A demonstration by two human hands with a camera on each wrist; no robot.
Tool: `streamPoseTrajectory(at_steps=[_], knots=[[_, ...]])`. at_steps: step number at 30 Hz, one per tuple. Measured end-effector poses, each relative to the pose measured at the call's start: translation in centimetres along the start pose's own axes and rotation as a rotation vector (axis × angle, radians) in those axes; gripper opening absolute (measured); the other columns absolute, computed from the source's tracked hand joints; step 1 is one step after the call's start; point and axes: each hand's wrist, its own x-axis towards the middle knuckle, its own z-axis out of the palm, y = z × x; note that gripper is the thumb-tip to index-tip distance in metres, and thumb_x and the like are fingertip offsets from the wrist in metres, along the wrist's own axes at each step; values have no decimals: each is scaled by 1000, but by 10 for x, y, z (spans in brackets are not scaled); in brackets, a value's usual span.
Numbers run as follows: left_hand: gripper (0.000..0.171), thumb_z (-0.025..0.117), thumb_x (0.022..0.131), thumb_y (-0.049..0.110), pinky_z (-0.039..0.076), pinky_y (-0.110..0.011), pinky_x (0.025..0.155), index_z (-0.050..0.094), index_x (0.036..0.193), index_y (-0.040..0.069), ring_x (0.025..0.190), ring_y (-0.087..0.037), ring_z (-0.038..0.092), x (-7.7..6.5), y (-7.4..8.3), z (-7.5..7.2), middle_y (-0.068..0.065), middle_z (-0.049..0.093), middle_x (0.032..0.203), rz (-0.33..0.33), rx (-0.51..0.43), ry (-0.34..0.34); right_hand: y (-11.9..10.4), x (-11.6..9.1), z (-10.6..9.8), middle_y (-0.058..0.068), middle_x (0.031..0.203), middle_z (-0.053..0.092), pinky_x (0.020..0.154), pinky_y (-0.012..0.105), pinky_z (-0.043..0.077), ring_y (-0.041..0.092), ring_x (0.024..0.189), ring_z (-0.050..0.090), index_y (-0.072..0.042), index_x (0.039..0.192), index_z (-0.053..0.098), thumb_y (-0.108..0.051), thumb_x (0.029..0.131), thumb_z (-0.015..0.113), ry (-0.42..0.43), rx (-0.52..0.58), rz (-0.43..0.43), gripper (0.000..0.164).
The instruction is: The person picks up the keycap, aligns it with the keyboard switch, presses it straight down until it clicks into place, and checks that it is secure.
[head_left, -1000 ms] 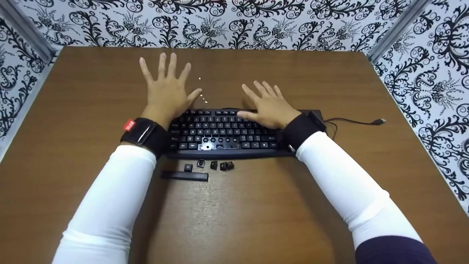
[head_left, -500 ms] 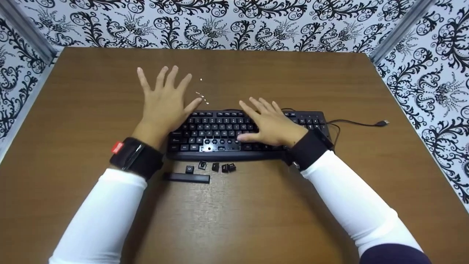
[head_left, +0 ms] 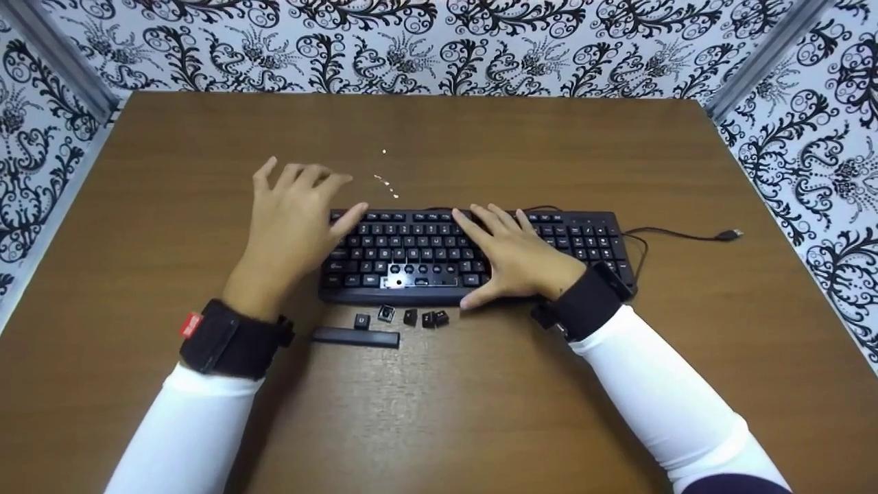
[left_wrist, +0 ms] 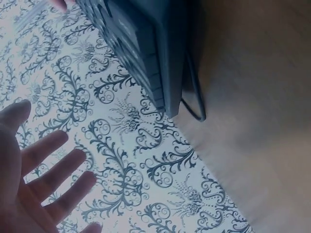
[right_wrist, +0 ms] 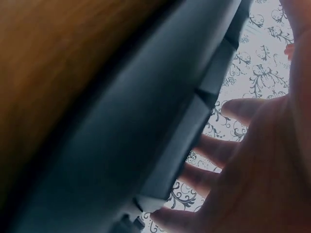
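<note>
A black keyboard (head_left: 384, 296) lies flat on the wooden table, with an uncovered strip (head_left: 420, 276) in its lower rows where keycaps are off. My right hand (head_left: 514, 255) spreads over its middle-right part, thumb near the front edge and fingers towards the back row. Whether it touches the keys I cannot tell. Over the keyboard's left end is my left hand (head_left: 291, 219), holding nothing, its fingers apart and loosely bent in the left wrist view. In front of the keyboard lie a loose spacebar (head_left: 357, 337) and several loose keycaps (head_left: 410, 317).
Small white bits (head_left: 387, 184) are scattered behind the keyboard. Its USB cable (head_left: 686, 234) runs out to the right on the table (head_left: 549, 412). Patterned white panels (head_left: 411, 48) stand round the back and sides.
Both hands have come back towards the person, the right one lower over the keyboard with its thumb now at the front edge. The left fingers, straight before, have bent a little.
</note>
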Motion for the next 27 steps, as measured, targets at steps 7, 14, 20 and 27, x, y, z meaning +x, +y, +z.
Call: streamPoseTrajectory(at_steps=[7, 14, 20, 27], knots=[[46, 57, 83, 54, 24, -54, 102, 65, 105, 14, 105, -30, 55, -27, 1, 9, -9, 65, 108, 6, 17, -33, 1, 0, 6, 13, 155, 9, 112, 59, 4, 36, 142, 7, -31, 147, -3, -81, 47, 65, -2, -3, 1, 131], [33, 63, 79, 49, 39, -48, 81, 64, 76, 17, 78, -25, 59, -31, 22, 4, -2, 67, 80, 112, 42, -101, 2, 0, 3, 12, 155, 8, 111, 61, 1, 36, 142, 4, -35, 146, -7, -79, 46, 67, 7, 31, 8, 131], [26, 69, 76, 42, 47, -55, 79, 65, 70, 17, 64, -23, 60, -38, 33, -13, 2, 65, 68, 111, 11, -254, 3, 2, 2, 11, 154, 10, 111, 61, 2, 36, 142, 8, -36, 145, -8, -79, 44, 68, 30, 35, 8, 133], [49, 68, 72, 53, 35, -31, 41, 45, 49, 17, 46, -17, 48, -46, 43, -18, 2, 51, 54, 19, 81, -501, 4, 3, 2, 12, 154, 11, 111, 61, 2, 37, 141, 9, -33, 146, -5, -79, 45, 67, 23, 29, 8, 133]])
